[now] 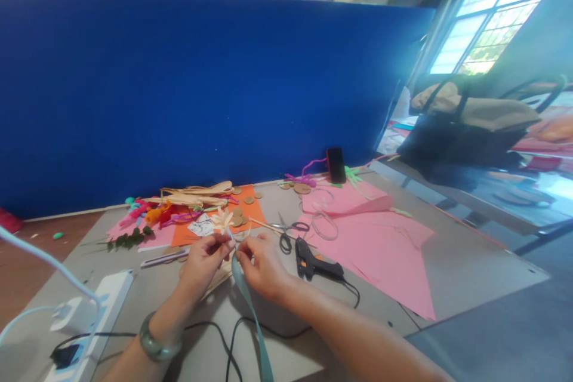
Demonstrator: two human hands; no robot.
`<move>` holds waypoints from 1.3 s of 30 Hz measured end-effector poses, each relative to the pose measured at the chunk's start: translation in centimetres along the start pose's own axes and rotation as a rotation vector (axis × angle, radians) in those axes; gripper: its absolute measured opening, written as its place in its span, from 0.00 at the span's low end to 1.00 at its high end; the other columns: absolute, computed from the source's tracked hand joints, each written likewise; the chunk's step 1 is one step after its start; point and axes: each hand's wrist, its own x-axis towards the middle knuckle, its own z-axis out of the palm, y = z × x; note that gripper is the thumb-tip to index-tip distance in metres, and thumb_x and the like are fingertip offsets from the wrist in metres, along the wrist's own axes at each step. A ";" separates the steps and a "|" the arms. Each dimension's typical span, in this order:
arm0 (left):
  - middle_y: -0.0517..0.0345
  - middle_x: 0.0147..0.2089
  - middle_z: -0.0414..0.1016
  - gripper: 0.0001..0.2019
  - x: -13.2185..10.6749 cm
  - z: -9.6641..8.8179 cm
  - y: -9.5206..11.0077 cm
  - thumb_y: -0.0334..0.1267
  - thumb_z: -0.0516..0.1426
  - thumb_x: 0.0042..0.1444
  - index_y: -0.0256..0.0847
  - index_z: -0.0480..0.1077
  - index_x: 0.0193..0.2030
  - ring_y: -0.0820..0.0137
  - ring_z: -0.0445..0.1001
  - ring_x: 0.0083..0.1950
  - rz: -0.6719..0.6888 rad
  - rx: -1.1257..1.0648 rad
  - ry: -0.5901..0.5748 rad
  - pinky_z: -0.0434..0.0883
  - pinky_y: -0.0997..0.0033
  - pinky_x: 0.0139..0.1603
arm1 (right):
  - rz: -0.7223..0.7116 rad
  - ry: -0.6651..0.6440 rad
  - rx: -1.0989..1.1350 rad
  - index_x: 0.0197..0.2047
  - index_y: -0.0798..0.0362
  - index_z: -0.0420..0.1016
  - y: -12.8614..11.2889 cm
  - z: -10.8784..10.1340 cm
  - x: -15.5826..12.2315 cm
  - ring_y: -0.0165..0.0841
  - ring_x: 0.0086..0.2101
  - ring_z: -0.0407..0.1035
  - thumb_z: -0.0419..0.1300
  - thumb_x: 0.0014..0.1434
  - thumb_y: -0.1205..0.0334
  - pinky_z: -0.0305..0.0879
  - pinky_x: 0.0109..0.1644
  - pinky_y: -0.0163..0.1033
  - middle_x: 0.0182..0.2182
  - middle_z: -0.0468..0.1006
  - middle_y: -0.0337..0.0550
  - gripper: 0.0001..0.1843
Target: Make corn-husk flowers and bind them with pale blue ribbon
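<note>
My left hand (203, 262) pinches the stem of a small pale straw flower (222, 220) just above the grey table (470, 274). My right hand (262, 265) is closed too, pinching a light blue ribbon (253, 316) right by the stem; the ribbon trails down toward me. The two hands almost touch at the fingertips. A green bracelet sits on my left wrist.
A black glue gun (316, 264) lies right of my hands, its cord running under my arm. Scissors (289, 231), pink paper sheets (380, 245), an orange sheet (250, 209) with brown discs, straw leaves and coloured bits lie beyond. A white power strip (96, 310) is at left, a black phone (335, 165) against the blue wall.
</note>
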 end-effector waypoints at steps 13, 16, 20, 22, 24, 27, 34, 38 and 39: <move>0.65 0.19 0.63 0.12 0.1 0.0 -0.4 0.45 0.64 0.45 0.37 0.74 0.28 0.77 0.57 0.20 -0.011 -0.062 0.052 0.55 0.77 0.22 | 0.030 0.058 0.110 0.31 0.54 0.77 0.5 -0.8 0.5 0.32 0.29 0.70 0.68 0.46 0.57 0.58 0.47 0.43 0.26 0.78 0.38 0.10; 0.65 0.19 0.63 0.13 0.0 0.4 -0.4 0.46 0.65 0.44 0.36 0.74 0.28 0.77 0.57 0.21 -0.054 -0.097 0.026 0.53 0.77 0.21 | 0.102 0.044 0.274 0.29 0.53 0.77 0.6 -0.7 0.7 0.32 0.29 0.70 0.64 0.52 0.60 0.62 0.38 0.38 0.25 0.79 0.39 0.06; 0.65 0.20 0.63 0.13 -0.3 0.8 -0.5 0.45 0.65 0.44 0.36 0.74 0.28 0.79 0.56 0.21 -0.103 -0.183 -0.004 0.53 0.78 0.22 | 0.231 -0.028 0.473 0.25 0.55 0.76 0.9 -0.4 0.8 0.29 0.25 0.67 0.64 0.52 0.61 0.62 0.30 0.34 0.21 0.76 0.37 0.08; 0.65 0.21 0.63 0.13 -0.4 0.9 -0.4 0.44 0.66 0.43 0.35 0.73 0.28 0.79 0.56 0.21 -0.117 -0.205 -0.009 0.53 0.78 0.22 | 0.284 -0.041 0.511 0.24 0.55 0.76 0.9 -0.3 0.7 0.29 0.25 0.66 0.64 0.52 0.61 0.62 0.31 0.34 0.22 0.76 0.37 0.08; 0.66 0.20 0.63 0.14 -0.4 0.9 -0.2 0.44 0.66 0.43 0.35 0.73 0.29 0.79 0.56 0.21 -0.121 -0.204 0.014 0.53 0.78 0.21 | 0.310 -0.041 0.524 0.25 0.55 0.75 1.0 -0.2 0.7 0.29 0.25 0.66 0.63 0.52 0.62 0.62 0.31 0.34 0.22 0.76 0.38 0.08; 0.68 0.18 0.61 0.14 -0.3 0.8 0.1 0.45 0.65 0.43 0.37 0.70 0.29 0.80 0.55 0.19 -0.085 -0.207 0.064 0.51 0.78 0.20 | 0.295 -0.033 0.497 0.25 0.55 0.75 1.1 -0.1 0.6 0.29 0.24 0.66 0.63 0.52 0.62 0.61 0.30 0.34 0.21 0.75 0.38 0.07; 0.66 0.17 0.63 0.14 -0.3 0.6 0.4 0.45 0.64 0.47 0.38 0.67 0.23 0.78 0.57 0.19 0.030 -0.165 0.114 0.55 0.78 0.20 | 0.254 -0.036 0.406 0.28 0.55 0.75 1.0 0.4 0.2 0.27 0.22 0.60 0.65 0.49 0.63 0.56 0.25 0.32 0.20 0.71 0.36 0.04; 0.64 0.17 0.64 0.13 -0.7 0.7 0.4 0.44 0.63 0.48 0.38 0.68 0.22 0.77 0.60 0.19 0.058 -0.052 0.024 0.58 0.77 0.21 | 0.266 -0.059 0.624 0.29 0.54 0.74 0.7 0.2 0.5 0.28 0.25 0.63 0.64 0.53 0.56 0.59 0.29 0.33 0.23 0.73 0.37 0.09; 0.64 0.18 0.65 0.12 -0.7 0.7 0.4 0.43 0.63 0.48 0.38 0.69 0.22 0.77 0.61 0.19 0.068 -0.033 0.005 0.58 0.76 0.21 | 0.271 -0.055 0.677 0.29 0.54 0.73 0.7 0.1 0.6 0.28 0.26 0.65 0.63 0.53 0.56 0.61 0.31 0.34 0.24 0.73 0.37 0.10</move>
